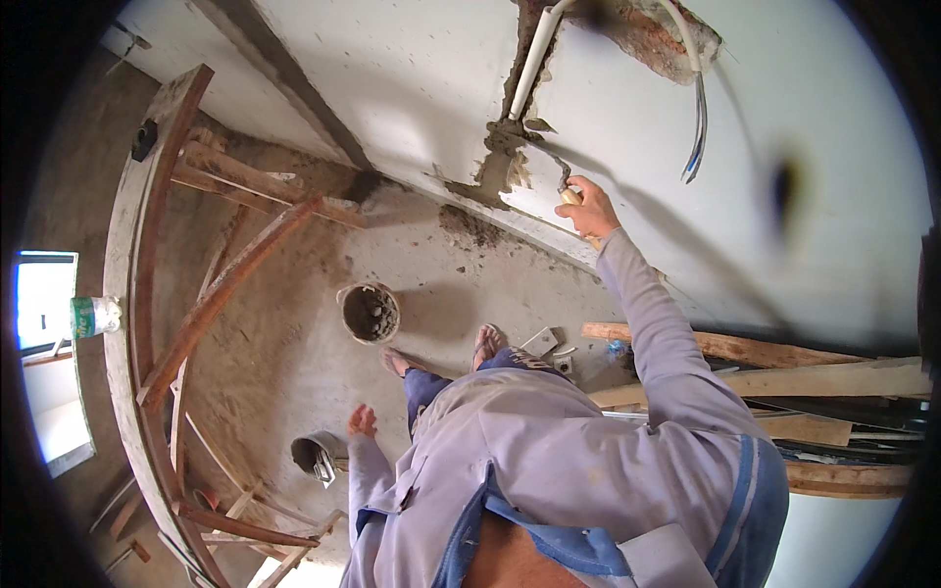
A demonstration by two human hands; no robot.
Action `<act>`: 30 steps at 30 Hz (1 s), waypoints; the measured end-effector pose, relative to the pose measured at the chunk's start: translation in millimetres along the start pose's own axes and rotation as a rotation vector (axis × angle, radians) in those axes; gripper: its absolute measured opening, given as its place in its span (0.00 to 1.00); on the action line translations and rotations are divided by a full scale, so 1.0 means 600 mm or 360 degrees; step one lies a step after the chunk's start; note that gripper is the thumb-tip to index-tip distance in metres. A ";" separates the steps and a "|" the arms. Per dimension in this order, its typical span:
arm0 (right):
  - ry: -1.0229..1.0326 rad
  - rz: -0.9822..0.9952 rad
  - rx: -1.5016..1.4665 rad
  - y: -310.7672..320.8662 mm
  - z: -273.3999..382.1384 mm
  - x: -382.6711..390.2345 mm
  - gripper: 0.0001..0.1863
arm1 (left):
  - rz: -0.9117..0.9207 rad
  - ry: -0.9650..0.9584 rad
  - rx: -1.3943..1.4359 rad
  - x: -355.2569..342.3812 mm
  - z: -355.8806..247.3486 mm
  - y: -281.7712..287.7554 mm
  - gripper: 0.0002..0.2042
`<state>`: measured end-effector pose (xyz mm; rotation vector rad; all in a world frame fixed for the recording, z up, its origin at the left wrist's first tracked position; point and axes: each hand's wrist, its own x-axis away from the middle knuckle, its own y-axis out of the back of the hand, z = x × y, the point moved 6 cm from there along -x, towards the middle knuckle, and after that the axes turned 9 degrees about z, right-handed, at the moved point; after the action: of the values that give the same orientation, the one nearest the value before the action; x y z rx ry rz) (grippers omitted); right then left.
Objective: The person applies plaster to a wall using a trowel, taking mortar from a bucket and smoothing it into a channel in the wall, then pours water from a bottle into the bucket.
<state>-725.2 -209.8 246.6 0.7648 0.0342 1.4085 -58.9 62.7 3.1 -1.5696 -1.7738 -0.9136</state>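
Observation:
My right hand [591, 209] is closed around the light wooden handle of a trowel [565, 174], raised against the white wall. The trowel's thin blade, seen nearly edge-on, lies by a strip of wet grey mortar [502, 162] filling a groove. Just above, a white conduit pipe [535, 61] runs up the open part of that groove. Low at my left side, my left hand [363, 420] hangs with its fingers a little apart, holding nothing. Ahead of my feet stands a bucket [371, 314] with some mortar inside.
A second bucket [316, 455], with a tool in it, is near my left hand. Wooden trestle scaffolding [147, 245] rises at the left, carrying a plastic bottle [96, 317]. Timber planks [823, 380] lie at the right. Loose wires [697, 137] dangle from a wall opening.

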 end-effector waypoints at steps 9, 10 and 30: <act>-0.0127 0.0133 -0.0549 0.054 0.037 0.071 0.34 | 0.0106 -0.0072 0.0121 -0.017 -0.083 -0.106 0.22; -0.0112 0.0104 -0.0535 0.064 0.034 0.080 0.35 | 0.0110 -0.0070 0.0114 -0.014 -0.073 -0.105 0.22; 0.0005 0.0216 -0.0444 0.044 0.043 0.046 0.29 | 0.0064 -0.0033 0.0188 0.016 0.025 -0.048 0.24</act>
<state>-730.7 -197.6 290.5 0.5408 -0.2112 1.5046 -88.8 78.5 -1.0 -1.5386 -1.7708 -0.7620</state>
